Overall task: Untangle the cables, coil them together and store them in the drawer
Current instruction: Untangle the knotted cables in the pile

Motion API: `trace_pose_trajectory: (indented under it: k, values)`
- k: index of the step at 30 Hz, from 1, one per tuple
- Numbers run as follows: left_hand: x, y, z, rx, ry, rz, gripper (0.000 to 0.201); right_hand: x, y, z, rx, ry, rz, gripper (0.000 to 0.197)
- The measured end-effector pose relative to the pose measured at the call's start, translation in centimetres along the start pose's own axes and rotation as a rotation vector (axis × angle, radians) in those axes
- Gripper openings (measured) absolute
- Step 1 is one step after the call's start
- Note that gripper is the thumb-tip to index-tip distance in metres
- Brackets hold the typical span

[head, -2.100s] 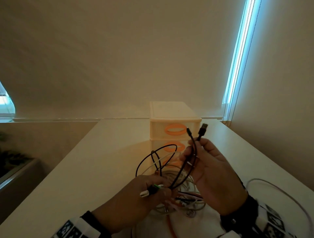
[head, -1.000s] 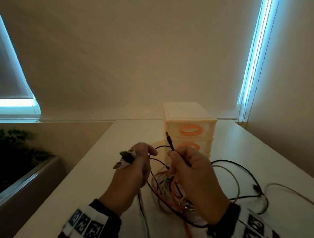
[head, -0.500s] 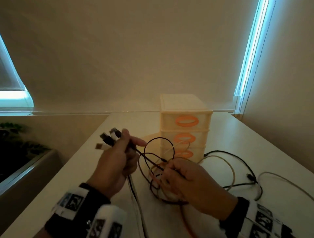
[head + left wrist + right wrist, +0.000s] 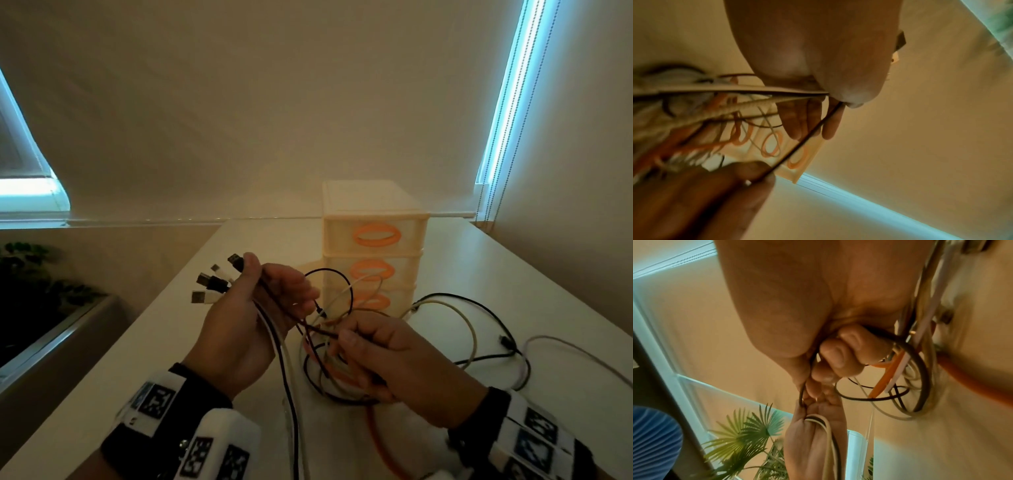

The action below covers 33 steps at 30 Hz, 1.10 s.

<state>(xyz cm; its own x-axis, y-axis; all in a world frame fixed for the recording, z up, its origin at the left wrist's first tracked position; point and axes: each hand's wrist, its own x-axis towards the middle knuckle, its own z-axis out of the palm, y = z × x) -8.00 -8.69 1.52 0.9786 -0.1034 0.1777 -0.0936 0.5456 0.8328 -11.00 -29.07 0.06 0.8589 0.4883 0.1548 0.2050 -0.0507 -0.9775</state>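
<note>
My left hand [image 4: 260, 301] is raised over the table and grips a bunch of cable ends; several USB plugs [image 4: 214, 282] fan out past its thumb, black and white. From it a dark cable [image 4: 807, 136] runs taut to my right hand [image 4: 363, 346], which pinches it between thumb and forefinger, lower and to the right. Under the right hand lies a tangle of black, white and orange cables [image 4: 329, 373]. In the right wrist view the curled fingers [image 4: 838, 353] hold the cable above the loops [image 4: 906, 386]. Just behind stands the cream drawer unit [image 4: 373, 219] with orange handles, its drawers closed.
Loose black and white cable loops [image 4: 479, 329] spread over the white table [image 4: 513, 274] right of the drawer unit. The table's left edge drops to a ledge with a green plant [image 4: 30, 274]. A wall and window blinds stand behind.
My left hand has lifted and gathered more plugs, holding them up to the left. My right hand let go of the upright plug, dropped toward the tangle and now pinches the dark cable.
</note>
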Motion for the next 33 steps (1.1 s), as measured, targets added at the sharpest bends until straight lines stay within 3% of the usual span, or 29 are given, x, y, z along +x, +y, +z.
trace_pose_trajectory:
  k: [5,7,9,13,16,18,20,25,30,33]
  values:
    - [-0.2,2.0,-0.7,-0.353,-0.069,-0.058,0.060,-0.1,-0.8,0.7,-0.230,-0.097,0.047,0.032]
    - [-0.2,3.6,-1.7,-0.575,-0.202,-0.127,0.057,0.2,-1.0,0.0,-0.191,0.001,0.075,0.033]
    - [-0.4,4.8,-2.3,-0.653,-0.339,-0.183,0.060,0.7,-1.1,-1.0,-0.180,0.161,0.043,0.031]
    - [-1.1,3.6,-1.5,-0.485,-0.571,-0.322,0.047,1.5,-0.8,-1.9,-0.288,0.477,-0.076,0.026]
    - [-1.6,0.4,0.3,-0.085,-0.577,-0.387,0.048,1.9,-0.3,-1.4,-0.287,0.583,-0.139,0.025]
    - [-1.9,-1.1,0.9,0.009,-0.528,-0.425,0.050,1.7,-0.9,-1.0,-0.283,0.597,-0.212,0.023]
    - [-1.7,-1.3,1.3,-0.076,-0.445,-0.397,0.049,1.3,-1.7,-0.6,-0.274,0.567,-0.291,0.019]
    - [-1.1,-0.7,1.2,-0.228,-0.367,-0.205,0.049,0.3,-2.1,1.1,-0.300,0.226,-0.425,0.019]
    - [-0.9,0.5,0.8,-0.374,-0.233,-0.128,0.050,0.2,-1.2,1.3,-0.532,0.007,-0.217,0.020]
    - [-0.6,0.7,-0.2,-0.475,-0.213,-0.148,0.046,0.4,-1.4,0.0,-0.622,0.092,-0.185,0.020]
